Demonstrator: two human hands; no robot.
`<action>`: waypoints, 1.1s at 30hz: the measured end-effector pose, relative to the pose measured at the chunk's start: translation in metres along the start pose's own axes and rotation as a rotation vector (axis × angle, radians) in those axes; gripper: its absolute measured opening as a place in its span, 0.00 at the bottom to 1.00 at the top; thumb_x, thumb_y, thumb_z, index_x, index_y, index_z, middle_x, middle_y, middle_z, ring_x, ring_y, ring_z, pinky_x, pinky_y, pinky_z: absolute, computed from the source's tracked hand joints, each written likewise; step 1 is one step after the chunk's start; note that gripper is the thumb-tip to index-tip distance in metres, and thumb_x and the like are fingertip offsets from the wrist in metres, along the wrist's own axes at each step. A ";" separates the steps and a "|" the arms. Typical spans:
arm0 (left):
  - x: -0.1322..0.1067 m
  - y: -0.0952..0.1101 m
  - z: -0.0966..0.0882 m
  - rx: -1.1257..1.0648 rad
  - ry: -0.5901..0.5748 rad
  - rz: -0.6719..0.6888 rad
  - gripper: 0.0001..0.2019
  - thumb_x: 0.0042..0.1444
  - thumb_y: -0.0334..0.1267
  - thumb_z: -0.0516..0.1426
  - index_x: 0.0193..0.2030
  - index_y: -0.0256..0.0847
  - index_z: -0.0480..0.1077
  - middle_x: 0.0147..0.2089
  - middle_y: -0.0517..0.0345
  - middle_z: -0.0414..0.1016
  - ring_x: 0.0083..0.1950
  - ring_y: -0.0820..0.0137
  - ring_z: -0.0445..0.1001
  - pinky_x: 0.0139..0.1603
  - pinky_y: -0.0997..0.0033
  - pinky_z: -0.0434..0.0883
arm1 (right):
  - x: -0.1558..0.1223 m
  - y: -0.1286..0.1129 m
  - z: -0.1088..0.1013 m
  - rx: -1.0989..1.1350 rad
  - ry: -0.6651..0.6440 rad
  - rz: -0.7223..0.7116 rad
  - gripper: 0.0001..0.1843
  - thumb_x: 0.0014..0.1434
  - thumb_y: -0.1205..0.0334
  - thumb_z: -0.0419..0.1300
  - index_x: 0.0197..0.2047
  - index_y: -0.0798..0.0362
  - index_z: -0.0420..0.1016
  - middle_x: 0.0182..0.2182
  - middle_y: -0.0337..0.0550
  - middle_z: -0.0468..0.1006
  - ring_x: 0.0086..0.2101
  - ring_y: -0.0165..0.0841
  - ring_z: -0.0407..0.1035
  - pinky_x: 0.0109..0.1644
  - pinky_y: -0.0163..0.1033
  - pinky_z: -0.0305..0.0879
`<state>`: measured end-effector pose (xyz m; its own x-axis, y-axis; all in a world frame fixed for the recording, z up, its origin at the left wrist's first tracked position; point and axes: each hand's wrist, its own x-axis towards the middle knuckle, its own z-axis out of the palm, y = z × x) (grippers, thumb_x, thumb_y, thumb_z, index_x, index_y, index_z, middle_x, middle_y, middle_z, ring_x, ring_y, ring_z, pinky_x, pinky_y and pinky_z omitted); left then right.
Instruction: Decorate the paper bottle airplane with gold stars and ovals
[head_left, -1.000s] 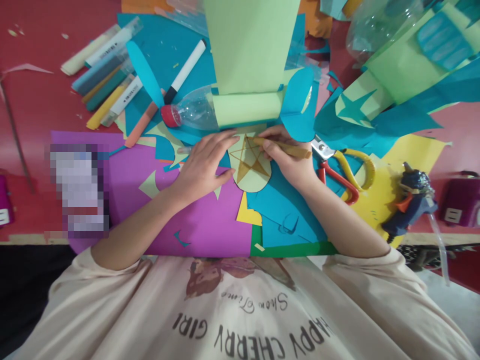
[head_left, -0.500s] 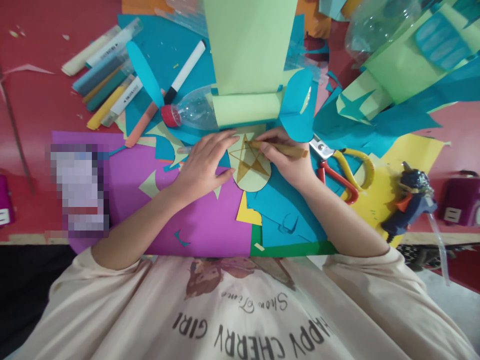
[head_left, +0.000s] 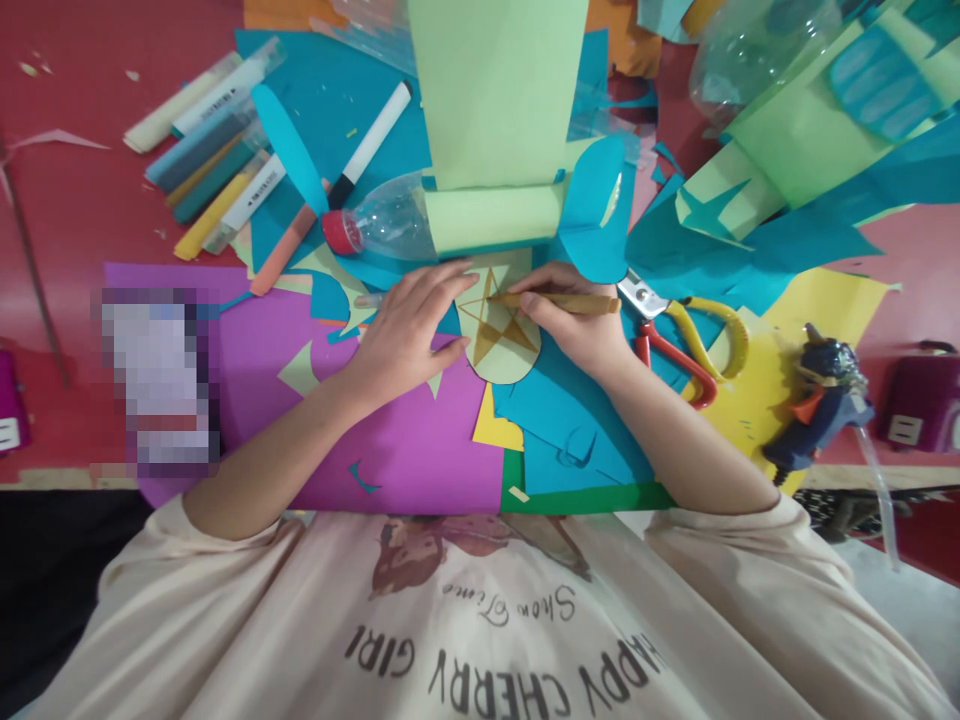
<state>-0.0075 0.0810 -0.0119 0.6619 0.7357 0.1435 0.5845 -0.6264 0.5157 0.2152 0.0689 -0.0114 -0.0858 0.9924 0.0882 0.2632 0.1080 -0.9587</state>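
Clamps right hand (head_left: 574, 325) on ochre marker (head_left: 574, 302), holding tip at star (head_left: 489, 345) drawn on pale green card (head_left: 512, 368). Rests left hand (head_left: 409, 325) on card's left edge with thumb apart from fingers. Has card between hands, just beside clear bottle (head_left: 396, 215).

Two hands (head_left: 412, 325), one brown marker (head_left: 574, 302), one star-marked paper (head_left: 506, 366) showing mid-frame; nine more markers (head_left: 199, 140) lying upper left; one red-capped bottle (head_left: 386, 215) lying upper centre; one glue gun (head_left: 821, 425) lying right.
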 end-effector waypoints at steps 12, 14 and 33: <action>0.000 -0.001 0.001 -0.001 0.011 0.012 0.24 0.61 0.35 0.57 0.64 0.40 0.57 0.67 0.45 0.63 0.67 0.54 0.63 0.64 0.51 0.65 | 0.001 0.010 0.004 0.014 0.070 0.013 0.08 0.59 0.54 0.61 0.36 0.49 0.75 0.34 0.42 0.81 0.34 0.34 0.77 0.40 0.42 0.77; 0.000 0.000 0.000 -0.004 0.010 0.010 0.24 0.61 0.35 0.57 0.64 0.40 0.57 0.67 0.45 0.63 0.67 0.55 0.63 0.65 0.51 0.64 | 0.001 0.010 0.004 0.019 0.079 -0.004 0.06 0.58 0.57 0.61 0.36 0.50 0.75 0.33 0.42 0.81 0.33 0.34 0.76 0.38 0.41 0.76; 0.002 0.002 -0.003 -0.029 -0.037 -0.036 0.24 0.62 0.35 0.56 0.64 0.44 0.57 0.68 0.46 0.62 0.68 0.55 0.62 0.66 0.48 0.64 | -0.001 0.004 0.002 0.016 0.064 0.054 0.07 0.57 0.57 0.60 0.33 0.51 0.75 0.30 0.41 0.80 0.31 0.32 0.75 0.38 0.40 0.75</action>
<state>-0.0066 0.0819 -0.0082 0.6580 0.7471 0.0938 0.5946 -0.5920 0.5441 0.2142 0.0686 -0.0158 -0.0102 0.9985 0.0534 0.2503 0.0542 -0.9666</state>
